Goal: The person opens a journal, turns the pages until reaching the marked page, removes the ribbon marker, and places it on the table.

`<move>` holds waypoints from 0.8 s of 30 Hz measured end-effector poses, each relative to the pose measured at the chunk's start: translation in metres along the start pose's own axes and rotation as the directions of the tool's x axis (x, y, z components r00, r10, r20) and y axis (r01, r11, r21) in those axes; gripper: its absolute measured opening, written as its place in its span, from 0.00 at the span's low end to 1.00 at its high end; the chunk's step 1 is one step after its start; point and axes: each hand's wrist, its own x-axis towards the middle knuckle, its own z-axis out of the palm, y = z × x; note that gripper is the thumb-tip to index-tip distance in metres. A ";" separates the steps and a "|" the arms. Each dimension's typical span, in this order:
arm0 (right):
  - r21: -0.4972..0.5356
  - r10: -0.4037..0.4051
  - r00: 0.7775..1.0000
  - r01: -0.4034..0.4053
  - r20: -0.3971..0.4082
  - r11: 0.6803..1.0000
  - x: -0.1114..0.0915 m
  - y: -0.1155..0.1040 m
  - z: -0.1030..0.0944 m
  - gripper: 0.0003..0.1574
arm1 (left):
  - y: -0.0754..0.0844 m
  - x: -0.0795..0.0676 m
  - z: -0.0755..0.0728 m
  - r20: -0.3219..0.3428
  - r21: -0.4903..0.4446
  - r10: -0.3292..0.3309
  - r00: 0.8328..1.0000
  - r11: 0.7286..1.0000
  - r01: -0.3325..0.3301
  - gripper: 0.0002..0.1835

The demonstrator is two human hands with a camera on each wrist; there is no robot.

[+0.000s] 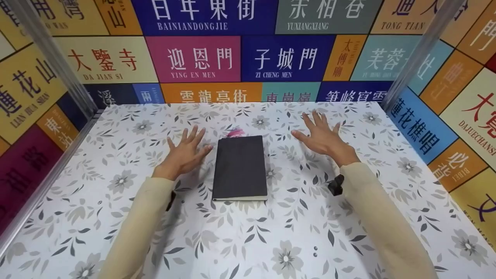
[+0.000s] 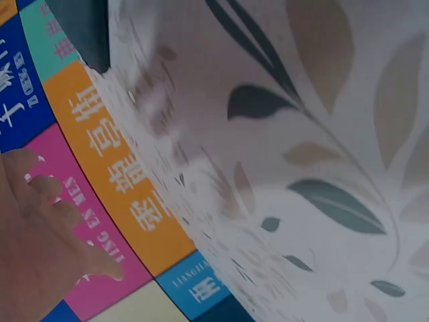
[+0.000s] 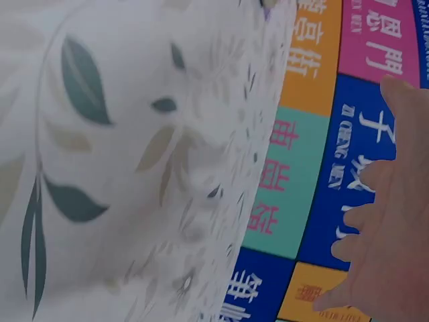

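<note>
A dark grey notebook (image 1: 240,168), closed, lies flat near the middle of the table. To its left, my left hand (image 1: 185,152) is held with the fingers spread, its thumb pointing toward the notebook's upper left side. My right hand (image 1: 323,135) is farther off on the other side, fingers spread as well and holding nothing. A small bright pink thing (image 1: 235,132) shows just behind the notebook's far edge, partly hidden by it. In the left wrist view, a dark corner of the notebook (image 2: 87,33) appears at the top, apart from the left hand (image 2: 47,235).
A white cloth with grey flowers and leaves covers the table (image 1: 155,240). Behind it stands a wall of coloured panels (image 1: 193,58) with large lettering. Metal posts (image 1: 412,58) rise at the table's back corners. A black strap piece (image 1: 336,185) sits at the right wrist.
</note>
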 end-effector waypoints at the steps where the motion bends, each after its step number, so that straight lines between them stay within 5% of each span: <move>1: 0.014 -0.011 1.000 0.011 -0.004 1.000 -0.001 -0.003 0.001 0.62 | 0.003 -0.001 0.002 0.000 -0.009 0.018 1.000 1.000 -0.018 0.40; 7: 0.060 -0.070 0.997 0.071 -0.014 0.996 -0.010 -0.023 0.010 0.60 | 0.016 -0.009 0.009 0.016 -0.052 0.109 0.994 0.993 -0.108 0.40; 16: 0.148 -0.116 0.993 0.115 0.000 0.982 -0.021 -0.043 0.025 0.60 | 0.034 -0.016 0.018 0.077 -0.120 0.160 0.984 0.981 -0.150 0.43; 24: 0.264 -0.150 0.989 0.144 0.002 0.954 -0.029 -0.054 0.045 0.55 | 0.050 -0.019 0.023 0.175 -0.234 0.234 0.956 0.953 -0.191 0.43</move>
